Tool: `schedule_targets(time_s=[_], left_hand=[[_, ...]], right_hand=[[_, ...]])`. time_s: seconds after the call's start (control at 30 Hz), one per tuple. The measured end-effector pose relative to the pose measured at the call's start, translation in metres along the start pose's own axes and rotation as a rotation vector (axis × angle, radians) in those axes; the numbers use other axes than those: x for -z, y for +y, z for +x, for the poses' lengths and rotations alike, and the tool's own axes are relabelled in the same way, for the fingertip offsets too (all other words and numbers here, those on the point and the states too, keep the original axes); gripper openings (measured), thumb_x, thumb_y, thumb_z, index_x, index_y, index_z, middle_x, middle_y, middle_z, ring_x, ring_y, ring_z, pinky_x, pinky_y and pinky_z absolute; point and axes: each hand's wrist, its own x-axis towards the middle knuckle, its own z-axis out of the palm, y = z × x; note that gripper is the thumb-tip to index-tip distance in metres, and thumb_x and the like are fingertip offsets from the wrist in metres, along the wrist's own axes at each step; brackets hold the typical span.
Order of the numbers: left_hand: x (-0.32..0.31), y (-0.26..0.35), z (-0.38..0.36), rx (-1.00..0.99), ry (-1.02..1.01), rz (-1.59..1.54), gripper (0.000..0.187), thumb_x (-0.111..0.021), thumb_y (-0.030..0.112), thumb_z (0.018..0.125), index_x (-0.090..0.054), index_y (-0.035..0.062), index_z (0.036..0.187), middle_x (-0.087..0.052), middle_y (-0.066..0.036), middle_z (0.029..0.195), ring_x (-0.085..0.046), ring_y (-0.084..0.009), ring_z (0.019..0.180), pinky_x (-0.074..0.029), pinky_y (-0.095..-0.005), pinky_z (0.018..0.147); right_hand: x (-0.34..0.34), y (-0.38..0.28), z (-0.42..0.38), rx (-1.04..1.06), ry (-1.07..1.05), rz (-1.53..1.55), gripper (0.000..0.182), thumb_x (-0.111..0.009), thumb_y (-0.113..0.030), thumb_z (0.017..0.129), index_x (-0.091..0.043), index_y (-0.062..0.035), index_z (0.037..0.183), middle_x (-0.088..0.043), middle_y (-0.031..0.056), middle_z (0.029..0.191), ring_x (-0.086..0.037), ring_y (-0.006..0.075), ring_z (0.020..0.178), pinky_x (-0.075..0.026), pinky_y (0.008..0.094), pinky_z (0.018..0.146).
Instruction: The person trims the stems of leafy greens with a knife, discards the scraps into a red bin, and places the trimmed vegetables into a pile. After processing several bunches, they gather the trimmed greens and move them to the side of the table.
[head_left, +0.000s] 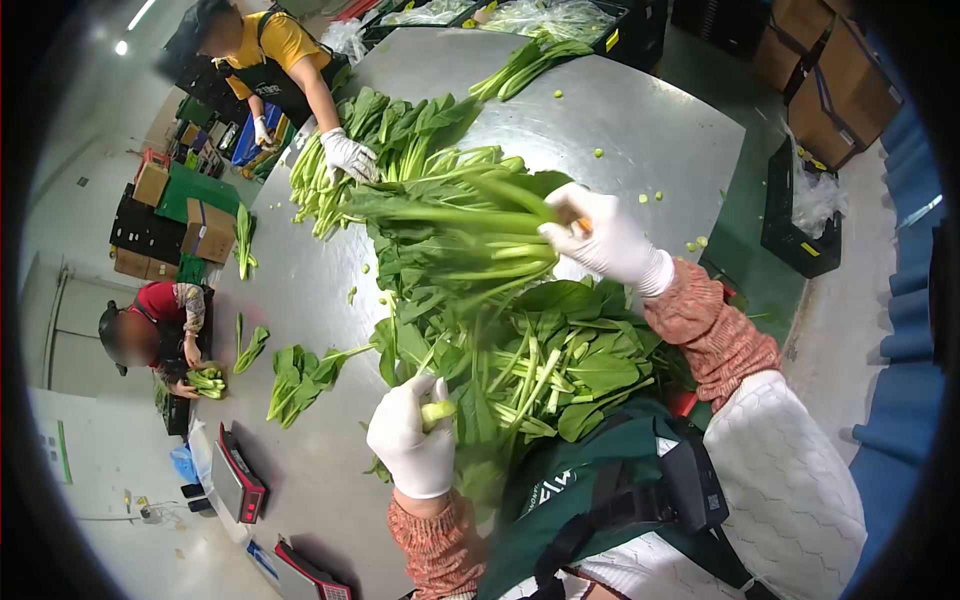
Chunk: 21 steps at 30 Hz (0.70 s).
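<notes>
Gloved in white, my left hand [412, 437] is closed around the pale cut end of a leafy green stalk [437, 412], low at the near side of the table. Blurred leaves hang beside it. My right hand [603, 238] is closed at the stem ends of another leafy green stalk [490, 205], over a heap of the same greens. A small orange thing [583, 225] shows within the right hand's fingers; its kind I cannot tell. Loose leafy greens [600, 365] pile up between my hands and my apron.
Across the metal table [660, 130], a co-worker's gloved hand [348, 157] rests on bunched greens. Another person [160, 330] handles a bunch at the left edge. Red-edged scales [240, 475] stand near left; a black crate [800, 215] sits right. Cut stem bits lie scattered.
</notes>
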Motion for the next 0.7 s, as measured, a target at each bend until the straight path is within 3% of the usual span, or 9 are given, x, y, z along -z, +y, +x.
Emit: schedule_targets(time_s=[0.03, 0.07, 0.2, 0.3, 0.43, 0.5, 0.57, 0.6, 0.7], left_hand=[[0.001, 0.001, 0.002, -0.019, -0.001, 0.004, 0.015, -0.075, -0.002, 0.082, -0.066, 0.0013, 0.094, -0.064, -0.011, 0.079, -0.061, -0.0190, 0.067, -0.049, -0.0281, 0.065], [0.003, 0.003, 0.004, -0.062, -0.002, 0.021, 0.016, -0.075, -0.002, 0.081, -0.066, 0.0010, 0.094, -0.065, -0.011, 0.079, -0.062, -0.0197, 0.068, -0.050, -0.0289, 0.065], [0.005, 0.003, 0.001, -0.036, 0.016, 0.007, 0.017, -0.075, -0.002, 0.079, -0.066, 0.0019, 0.093, -0.064, -0.011, 0.078, -0.062, -0.0238, 0.067, -0.050, -0.0318, 0.064], [0.003, 0.005, 0.004, -0.065, 0.045, 0.021, 0.020, -0.076, -0.002, 0.076, -0.067, 0.0035, 0.093, -0.064, -0.011, 0.077, -0.062, -0.0268, 0.067, -0.050, -0.0343, 0.063], [0.005, 0.022, 0.011, -0.196, 0.133, 0.158, 0.029, -0.075, -0.005, 0.073, -0.068, 0.0025, 0.100, -0.066, -0.011, 0.090, -0.064, -0.0268, 0.079, -0.052, -0.0338, 0.071], [0.003, 0.035, 0.023, -0.275, 0.148, 0.260, 0.041, -0.077, 0.000, 0.067, -0.068, 0.0038, 0.107, -0.066, -0.012, 0.101, -0.062, -0.0319, 0.088, -0.052, -0.0390, 0.078], [0.001, 0.042, 0.027, -0.264, -0.001, 0.303, 0.046, -0.080, 0.007, 0.065, -0.066, 0.0038, 0.109, -0.065, -0.012, 0.101, -0.061, -0.0320, 0.088, -0.052, -0.0399, 0.079], [-0.003, 0.039, 0.023, -0.247, -0.095, 0.368, 0.048, -0.081, 0.009, 0.062, -0.064, 0.0040, 0.107, -0.064, -0.011, 0.096, -0.060, -0.0320, 0.087, -0.052, -0.0405, 0.076], [-0.005, 0.031, 0.016, -0.227, -0.054, 0.245, 0.031, -0.077, 0.011, 0.065, -0.062, 0.0084, 0.092, -0.059, -0.008, 0.082, -0.057, -0.0278, 0.072, -0.050, -0.0372, 0.064]], right_hand=[[-0.002, 0.000, 0.001, 0.138, 0.022, -0.177, 0.021, -0.070, -0.018, 0.089, -0.063, -0.0026, 0.101, -0.064, 0.0051, 0.081, -0.059, 0.0102, 0.071, -0.051, 0.0276, 0.066], [-0.003, 0.000, 0.003, 0.206, 0.080, -0.107, 0.020, -0.071, -0.016, 0.087, -0.064, -0.0040, 0.101, -0.065, 0.0084, 0.082, -0.061, 0.0147, 0.069, -0.050, 0.0288, 0.065], [0.024, -0.049, 0.019, 0.054, 0.187, -0.017, 0.020, -0.071, -0.017, 0.088, -0.063, -0.0028, 0.099, -0.065, 0.0113, 0.081, -0.061, 0.0206, 0.066, -0.051, 0.0327, 0.064], [0.022, -0.038, 0.027, 0.190, 0.121, -0.192, 0.025, -0.071, -0.021, 0.089, -0.063, -0.0022, 0.102, -0.065, 0.0117, 0.078, -0.060, 0.0193, 0.064, -0.050, 0.0318, 0.062], [0.006, -0.050, 0.013, 0.092, -0.064, 0.014, 0.023, -0.070, -0.022, 0.088, -0.064, -0.0010, 0.096, -0.065, 0.0124, 0.075, -0.063, 0.0204, 0.064, -0.050, 0.0329, 0.061], [-0.003, -0.059, 0.009, 0.233, -0.265, -0.061, 0.021, -0.070, -0.020, 0.087, -0.064, -0.0008, 0.092, -0.064, 0.0124, 0.073, -0.062, 0.0196, 0.063, -0.050, 0.0317, 0.061], [-0.016, -0.077, -0.003, 0.111, -0.491, 0.199, 0.020, -0.070, -0.019, 0.087, -0.064, -0.0006, 0.091, -0.064, 0.0124, 0.073, -0.062, 0.0181, 0.064, -0.050, 0.0307, 0.063], [-0.021, -0.081, -0.007, 0.159, -0.532, 0.216, 0.022, -0.071, -0.020, 0.087, -0.066, -0.0004, 0.095, -0.064, 0.0122, 0.073, -0.062, 0.0174, 0.065, -0.050, 0.0299, 0.064], [-0.036, -0.071, -0.015, 0.142, -0.551, 0.358, 0.020, -0.070, -0.011, 0.090, -0.068, 0.0018, 0.106, -0.068, 0.0074, 0.080, -0.062, 0.0109, 0.069, -0.050, 0.0260, 0.066]])
